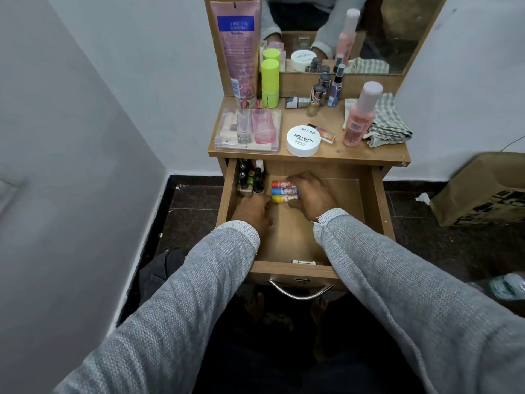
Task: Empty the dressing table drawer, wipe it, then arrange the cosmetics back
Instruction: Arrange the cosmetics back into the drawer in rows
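While both hands reach into the open drawer (377,206), three small tubes (285,191) lie side by side, long axes running left to right. The right hand (311,194) curls over their right ends, apparently holding them; the left hand (252,210), fingers curled at their left ends, holds nothing discernible.

A brown cardboard box (480,190) sits on the dark floor (187,211) at the right edge of the frame, a crumpled white scrap (423,198) just to its left. A clear plastic bottle (508,285) lies at the lower right. White walls (85,109) fill the upper left and upper right.
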